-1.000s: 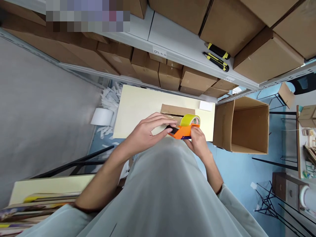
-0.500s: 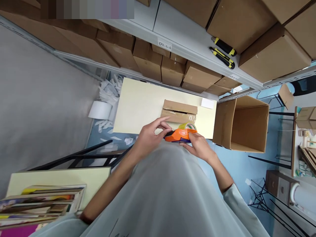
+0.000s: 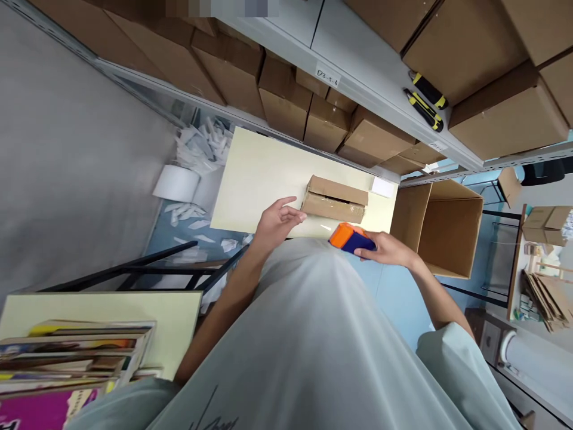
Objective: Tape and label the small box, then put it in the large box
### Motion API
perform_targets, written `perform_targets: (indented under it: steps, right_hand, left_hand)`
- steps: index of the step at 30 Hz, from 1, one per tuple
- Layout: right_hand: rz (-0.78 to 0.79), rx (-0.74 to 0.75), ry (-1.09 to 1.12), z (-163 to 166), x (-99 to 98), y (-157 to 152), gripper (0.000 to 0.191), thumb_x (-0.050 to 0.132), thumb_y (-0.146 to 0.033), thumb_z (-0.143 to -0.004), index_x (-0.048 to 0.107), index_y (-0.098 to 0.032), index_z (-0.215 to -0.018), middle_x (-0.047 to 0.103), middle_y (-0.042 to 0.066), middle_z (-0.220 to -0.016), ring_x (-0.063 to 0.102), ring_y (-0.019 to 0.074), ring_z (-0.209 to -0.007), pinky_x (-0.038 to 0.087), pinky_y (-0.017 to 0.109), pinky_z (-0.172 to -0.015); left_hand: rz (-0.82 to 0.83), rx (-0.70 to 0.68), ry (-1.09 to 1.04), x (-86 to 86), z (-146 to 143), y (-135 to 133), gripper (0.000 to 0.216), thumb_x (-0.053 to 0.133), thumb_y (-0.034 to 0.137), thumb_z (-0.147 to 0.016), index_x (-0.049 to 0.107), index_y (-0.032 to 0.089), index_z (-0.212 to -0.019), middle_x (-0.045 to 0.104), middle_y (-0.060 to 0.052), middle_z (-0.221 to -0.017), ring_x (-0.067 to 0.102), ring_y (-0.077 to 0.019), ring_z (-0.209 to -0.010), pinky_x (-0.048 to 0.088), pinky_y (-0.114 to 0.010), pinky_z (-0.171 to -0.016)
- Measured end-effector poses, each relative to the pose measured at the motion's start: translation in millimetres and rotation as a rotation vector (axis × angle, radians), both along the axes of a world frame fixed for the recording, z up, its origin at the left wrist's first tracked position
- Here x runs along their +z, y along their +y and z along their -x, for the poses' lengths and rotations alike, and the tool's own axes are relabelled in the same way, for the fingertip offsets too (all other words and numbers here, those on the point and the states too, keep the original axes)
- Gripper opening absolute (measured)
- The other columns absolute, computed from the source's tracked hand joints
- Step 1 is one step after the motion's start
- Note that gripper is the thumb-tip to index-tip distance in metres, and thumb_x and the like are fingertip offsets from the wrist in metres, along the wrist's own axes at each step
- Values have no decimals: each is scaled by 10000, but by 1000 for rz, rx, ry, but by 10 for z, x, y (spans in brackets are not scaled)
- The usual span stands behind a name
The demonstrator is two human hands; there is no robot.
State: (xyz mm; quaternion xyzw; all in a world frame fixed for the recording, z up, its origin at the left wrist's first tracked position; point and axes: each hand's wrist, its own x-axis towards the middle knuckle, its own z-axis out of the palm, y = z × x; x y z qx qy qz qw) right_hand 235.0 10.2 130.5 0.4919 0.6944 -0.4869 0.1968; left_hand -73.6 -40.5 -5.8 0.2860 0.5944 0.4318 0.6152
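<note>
My right hand (image 3: 388,251) grips an orange and blue tape dispenser (image 3: 351,237) just off the near right corner of a pale yellow table (image 3: 264,179). A small cardboard box (image 3: 335,199) with clear tape across its top lies on that table, just beyond the dispenser. My left hand (image 3: 277,220) hovers over the table's near edge, left of the box, fingers loosely spread and holding nothing. A strand of clear tape seems to run from the box toward the dispenser.
A large open carton (image 3: 441,230) stands on the blue floor right of the table. Shelves with several brown boxes (image 3: 286,104) and two yellow-black utility knives (image 3: 424,100) run behind. A white roll (image 3: 176,184) and paper scraps lie left. Stacked books (image 3: 67,358) sit on a near table.
My left hand has let go of the dispenser and drawn left. My right hand carried the dispenser to the right and turned it, so the yellow roll no longer shows.
</note>
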Motion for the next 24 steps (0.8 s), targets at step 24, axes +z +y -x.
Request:
perform_targets:
  steps: [24]
  right_hand:
    - [94,5,-66,510,-880,1335,850,671,-1015,-675,728,-177,-800,725,41,-691,680,202,-699,483,273,-639]
  left_hand:
    - [201,201,-82,-1071,155,871,600,882,138,-714,638,146,-1262,795,-65,-911,737,-176,-813,625,-416,-958]
